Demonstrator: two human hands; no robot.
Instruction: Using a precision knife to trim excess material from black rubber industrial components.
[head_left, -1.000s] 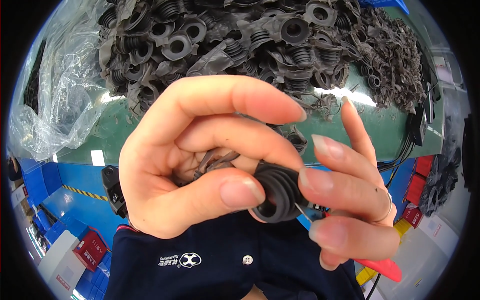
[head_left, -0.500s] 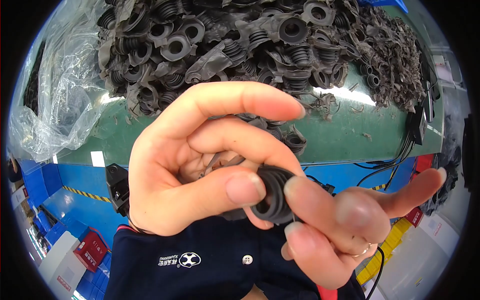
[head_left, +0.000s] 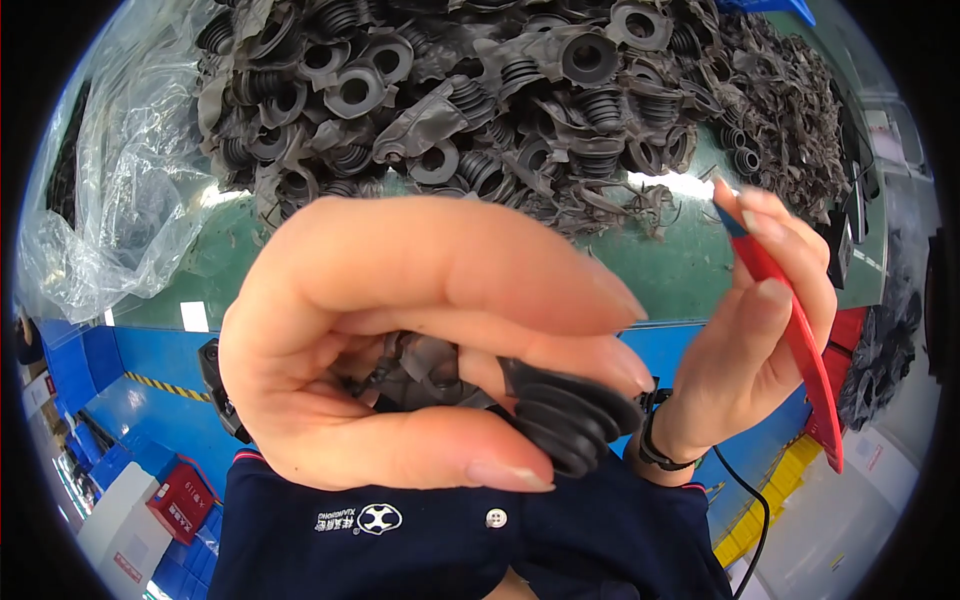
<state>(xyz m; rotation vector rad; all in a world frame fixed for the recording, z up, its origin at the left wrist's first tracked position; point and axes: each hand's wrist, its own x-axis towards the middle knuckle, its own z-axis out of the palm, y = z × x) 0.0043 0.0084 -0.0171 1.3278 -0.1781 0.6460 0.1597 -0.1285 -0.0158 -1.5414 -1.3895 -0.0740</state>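
My left hand point(head_left: 400, 290) is closed around a black ribbed rubber bellows point(head_left: 575, 420), pinched between the thumb and fingers. The bellows lies tilted, its ribbed narrow end pointing down. Thin grey rubber flash point(head_left: 425, 365) attached to it or lying with it fills part of the palm; which of these cannot be told. To the right, apart from the bellows, my right hand point(head_left: 755, 340) grips a slim, flat red tool point(head_left: 790, 320) with a dark end. The tool slants from the fingertips down past the palm, and its exact kind is unclear.
Across the green table point(head_left: 640, 285) lies a big heap of rubber bellows point(head_left: 450, 110) with flash. A pile of rubber scraps point(head_left: 785, 110) is at the far right. Clear plastic sheeting point(head_left: 120, 210) covers the left side, and cables point(head_left: 765, 520) hang at the right.
My right hand has drawn away from the bellows to the right and up, and the red tool now shows in it. My left hand has turned the bellows so its ribbed side shows.
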